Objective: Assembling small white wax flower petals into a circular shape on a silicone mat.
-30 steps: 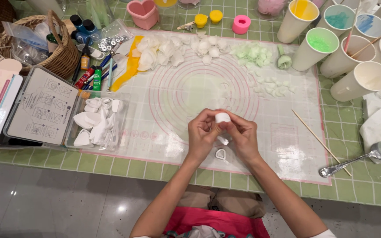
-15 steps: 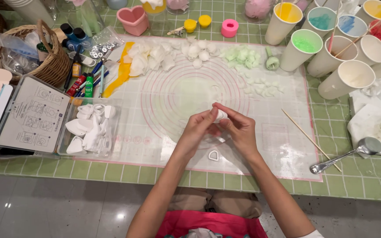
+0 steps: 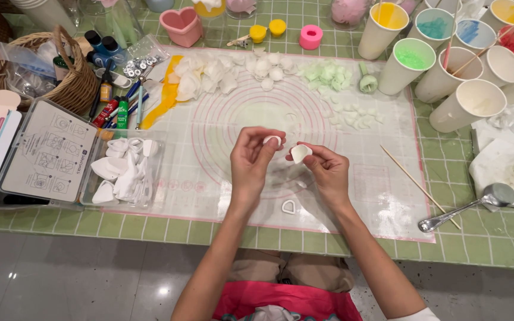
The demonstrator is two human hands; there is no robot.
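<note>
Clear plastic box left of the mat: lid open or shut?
Open. The clear plastic box shows white cutters inside uncovered; its lid lies flat beside it.

1. A mat [image 3: 209,148] is lying across the table's [image 3: 483,244] middle.
2. A basket [image 3: 60,83] is sitting at the far left corner.
3. Cups [image 3: 465,104] are crowding the far right corner.
4. A spoon [image 3: 465,208] is lying near the right front edge.

A green tiled table [image 3: 495,238] fills the frame. A translucent mat with pink circles [image 3: 328,196] lies at its centre. At upper left sits a wicker basket [image 3: 72,89], with a clear plastic tool box [image 3: 49,157] below it. Paper cups [image 3: 465,104] stand upper right; a metal spoon [image 3: 465,208] and wooden skewer [image 3: 411,181] lie at right.
</note>
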